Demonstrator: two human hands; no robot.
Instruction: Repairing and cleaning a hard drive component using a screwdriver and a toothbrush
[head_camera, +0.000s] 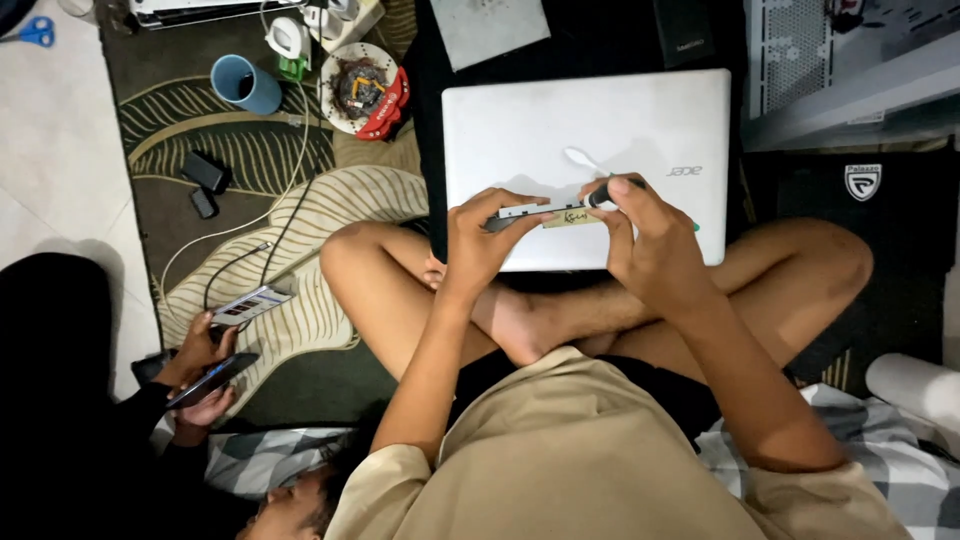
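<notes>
Over a closed white laptop (590, 130), left hand (480, 245) grip pinching a slim strip (545, 212), right hand (650, 245) pinching a black pen (610, 192).

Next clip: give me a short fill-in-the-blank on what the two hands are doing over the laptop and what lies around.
1. The left hand pinches a narrow flat part over a closed ____ laptop.
2. The right hand holds a black-tipped ____.
3. On the rug stands a ____ cup.
4. A second person's hands hold a ____.

Missing words: white; tool; blue; phone
</notes>
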